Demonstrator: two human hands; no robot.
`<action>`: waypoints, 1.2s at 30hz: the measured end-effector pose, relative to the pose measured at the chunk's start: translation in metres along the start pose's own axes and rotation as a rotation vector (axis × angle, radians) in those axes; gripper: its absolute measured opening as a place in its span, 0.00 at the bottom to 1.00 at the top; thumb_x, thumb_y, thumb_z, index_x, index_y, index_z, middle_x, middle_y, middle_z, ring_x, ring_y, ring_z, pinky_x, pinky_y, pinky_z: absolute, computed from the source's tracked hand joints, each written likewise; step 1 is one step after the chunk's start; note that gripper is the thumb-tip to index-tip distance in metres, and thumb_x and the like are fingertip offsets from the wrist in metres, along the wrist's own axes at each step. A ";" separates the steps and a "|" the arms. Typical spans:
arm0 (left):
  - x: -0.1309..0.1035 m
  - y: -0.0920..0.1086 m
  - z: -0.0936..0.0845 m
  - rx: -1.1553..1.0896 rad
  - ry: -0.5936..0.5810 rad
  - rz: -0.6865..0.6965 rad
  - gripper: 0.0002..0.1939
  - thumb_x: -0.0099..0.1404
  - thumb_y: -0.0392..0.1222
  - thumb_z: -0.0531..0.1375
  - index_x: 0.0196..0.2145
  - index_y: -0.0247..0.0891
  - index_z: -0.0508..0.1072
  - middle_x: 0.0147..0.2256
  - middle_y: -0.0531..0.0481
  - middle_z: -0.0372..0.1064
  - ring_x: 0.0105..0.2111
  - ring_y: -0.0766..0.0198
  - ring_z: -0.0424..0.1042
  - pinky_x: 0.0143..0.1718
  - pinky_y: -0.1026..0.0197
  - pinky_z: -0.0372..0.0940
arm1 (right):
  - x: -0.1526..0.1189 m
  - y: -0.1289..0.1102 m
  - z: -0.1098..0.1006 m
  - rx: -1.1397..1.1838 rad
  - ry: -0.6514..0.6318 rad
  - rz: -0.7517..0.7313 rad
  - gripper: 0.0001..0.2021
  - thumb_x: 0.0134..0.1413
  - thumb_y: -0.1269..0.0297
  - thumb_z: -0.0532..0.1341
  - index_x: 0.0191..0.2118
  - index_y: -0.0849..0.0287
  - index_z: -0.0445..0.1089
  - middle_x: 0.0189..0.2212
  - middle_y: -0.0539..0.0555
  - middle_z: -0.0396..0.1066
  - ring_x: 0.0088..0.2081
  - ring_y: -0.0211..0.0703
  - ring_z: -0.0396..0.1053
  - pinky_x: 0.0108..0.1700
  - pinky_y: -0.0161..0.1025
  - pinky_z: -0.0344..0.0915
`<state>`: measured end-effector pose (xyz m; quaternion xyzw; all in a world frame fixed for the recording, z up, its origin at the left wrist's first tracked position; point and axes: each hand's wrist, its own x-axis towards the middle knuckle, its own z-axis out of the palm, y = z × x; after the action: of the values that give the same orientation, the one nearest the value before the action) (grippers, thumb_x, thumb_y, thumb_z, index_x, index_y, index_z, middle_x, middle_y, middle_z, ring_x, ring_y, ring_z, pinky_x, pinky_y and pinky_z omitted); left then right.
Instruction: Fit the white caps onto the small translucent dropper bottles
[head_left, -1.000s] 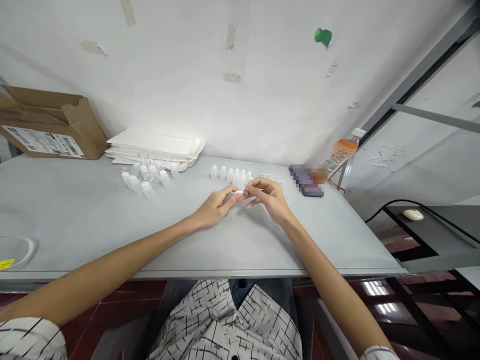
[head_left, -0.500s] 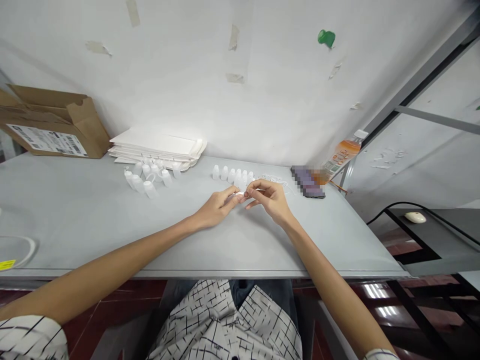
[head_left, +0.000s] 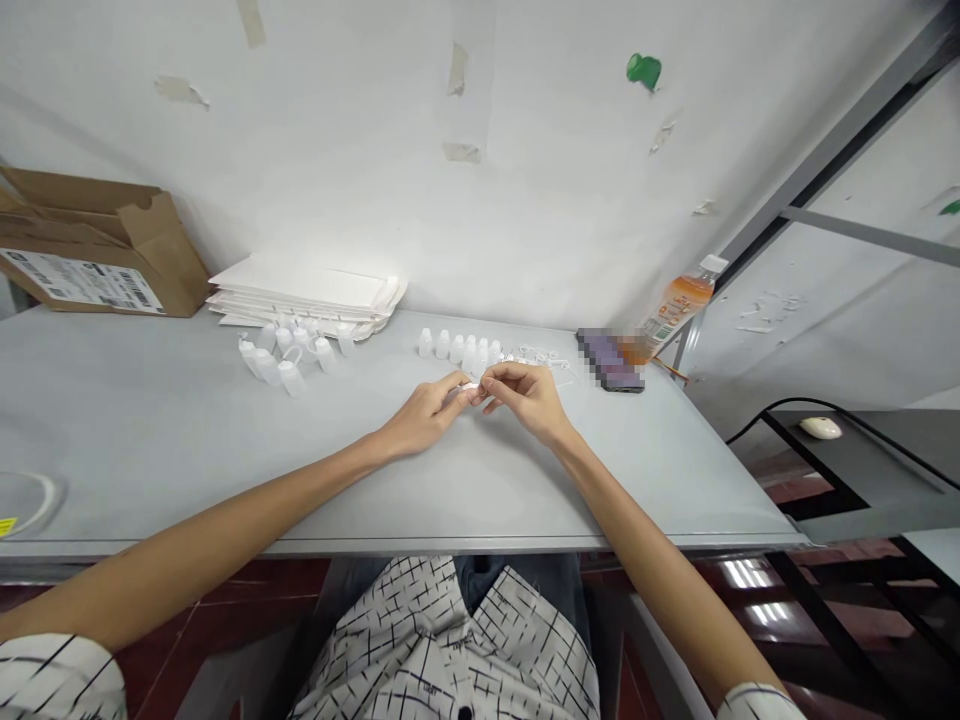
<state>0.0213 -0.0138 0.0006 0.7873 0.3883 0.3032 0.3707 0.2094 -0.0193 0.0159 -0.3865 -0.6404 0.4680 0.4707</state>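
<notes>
Left hand [head_left: 420, 420] pinching a small white plastic piece [head_left: 469, 387] above the grey table [head_left: 465, 490]; right hand [head_left: 529, 402], fingers narrowed at its end, grip unclear. Judged finished: thin-tipped translucent plastic bottles [head_left: 292, 379], left; judged remaining: blunt-topped translucent plastic bottles [head_left: 457, 349], centre.

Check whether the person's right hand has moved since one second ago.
Yes, slightly: the right hand has shifted a little to the left, away from the orange drink bottle, which stands where it was.

White shirt [head_left: 420, 650] with black lines, matching sleeves [head_left: 64, 675], blue trousers [head_left: 478, 578]
</notes>
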 end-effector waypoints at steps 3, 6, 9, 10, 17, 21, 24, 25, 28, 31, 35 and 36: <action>0.000 0.000 0.000 0.017 0.003 -0.002 0.18 0.72 0.53 0.47 0.39 0.38 0.68 0.21 0.58 0.55 0.21 0.68 0.55 0.26 0.64 0.50 | 0.002 0.004 0.000 -0.045 0.003 -0.011 0.14 0.52 0.54 0.66 0.30 0.62 0.74 0.26 0.54 0.74 0.31 0.42 0.75 0.29 0.37 0.72; 0.000 0.000 0.000 0.047 0.009 0.001 0.18 0.72 0.53 0.47 0.39 0.38 0.68 0.21 0.58 0.55 0.21 0.68 0.55 0.26 0.64 0.50 | 0.002 0.007 0.000 -0.062 -0.001 -0.015 0.14 0.53 0.53 0.64 0.31 0.61 0.73 0.26 0.54 0.74 0.31 0.42 0.74 0.29 0.37 0.72; 0.001 0.000 0.001 0.070 0.014 0.011 0.18 0.72 0.53 0.47 0.38 0.38 0.68 0.21 0.58 0.55 0.21 0.68 0.55 0.27 0.64 0.51 | 0.003 0.009 0.000 -0.078 -0.007 -0.023 0.15 0.53 0.52 0.64 0.30 0.62 0.73 0.26 0.54 0.74 0.31 0.42 0.74 0.30 0.38 0.73; 0.002 0.000 0.001 0.073 0.014 0.013 0.18 0.72 0.53 0.47 0.38 0.38 0.68 0.21 0.58 0.55 0.21 0.67 0.55 0.27 0.64 0.51 | 0.003 0.009 0.000 -0.084 -0.009 -0.025 0.15 0.52 0.52 0.64 0.30 0.62 0.73 0.26 0.54 0.74 0.31 0.42 0.74 0.30 0.38 0.73; 0.004 0.000 0.001 -0.011 0.040 0.004 0.18 0.71 0.56 0.48 0.39 0.38 0.66 0.22 0.58 0.56 0.23 0.67 0.57 0.27 0.64 0.54 | 0.005 0.001 -0.005 0.016 -0.014 -0.010 0.17 0.51 0.50 0.64 0.32 0.62 0.75 0.31 0.56 0.74 0.33 0.44 0.76 0.29 0.37 0.72; 0.004 -0.004 0.002 -0.224 -0.018 -0.051 0.17 0.70 0.56 0.49 0.40 0.38 0.63 0.22 0.59 0.53 0.20 0.69 0.55 0.23 0.66 0.52 | 0.006 -0.005 -0.012 0.094 0.073 0.003 0.20 0.51 0.47 0.64 0.36 0.62 0.75 0.38 0.58 0.74 0.31 0.43 0.76 0.27 0.35 0.71; 0.005 -0.007 0.000 -0.268 -0.023 -0.040 0.16 0.71 0.55 0.49 0.40 0.39 0.62 0.23 0.59 0.55 0.20 0.70 0.56 0.22 0.66 0.54 | 0.006 -0.008 -0.018 0.072 0.160 -0.012 0.19 0.50 0.47 0.65 0.36 0.61 0.75 0.37 0.58 0.73 0.30 0.42 0.75 0.25 0.34 0.69; 0.005 -0.007 0.000 -0.245 -0.020 -0.032 0.16 0.71 0.55 0.49 0.41 0.39 0.62 0.24 0.58 0.57 0.21 0.70 0.58 0.24 0.66 0.56 | 0.006 -0.009 -0.020 0.066 0.174 -0.015 0.19 0.50 0.47 0.65 0.35 0.61 0.75 0.37 0.57 0.73 0.29 0.41 0.75 0.25 0.34 0.69; 0.005 -0.008 -0.004 -0.144 -0.009 0.027 0.15 0.70 0.53 0.52 0.44 0.38 0.62 0.31 0.52 0.67 0.31 0.66 0.68 0.37 0.62 0.63 | 0.005 -0.012 -0.026 0.073 0.172 -0.019 0.18 0.48 0.49 0.67 0.33 0.62 0.75 0.35 0.57 0.73 0.29 0.42 0.74 0.24 0.35 0.69; -0.003 -0.010 -0.009 -0.105 0.014 0.059 0.15 0.70 0.51 0.53 0.46 0.39 0.60 0.44 0.42 0.73 0.44 0.61 0.72 0.49 0.56 0.62 | 0.004 -0.013 -0.029 0.083 0.155 -0.034 0.18 0.48 0.49 0.67 0.32 0.63 0.75 0.34 0.57 0.73 0.28 0.42 0.74 0.24 0.36 0.69; -0.020 -0.021 -0.018 -0.010 0.118 -0.021 0.15 0.69 0.51 0.54 0.48 0.40 0.60 0.50 0.40 0.73 0.49 0.56 0.72 0.52 0.53 0.61 | 0.003 -0.013 -0.031 0.057 0.121 -0.034 0.19 0.49 0.48 0.67 0.31 0.63 0.75 0.32 0.57 0.73 0.27 0.43 0.74 0.25 0.36 0.68; -0.024 -0.025 -0.020 0.010 0.151 -0.040 0.15 0.67 0.50 0.55 0.47 0.40 0.61 0.49 0.40 0.75 0.48 0.56 0.73 0.52 0.52 0.62 | 0.003 -0.013 -0.031 0.049 0.112 -0.033 0.19 0.49 0.48 0.67 0.30 0.63 0.75 0.31 0.57 0.73 0.27 0.43 0.74 0.25 0.36 0.68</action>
<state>-0.0159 -0.0165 -0.0137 0.7562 0.4323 0.3523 0.3424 0.2381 -0.0128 0.0328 -0.3898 -0.6076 0.4535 0.5228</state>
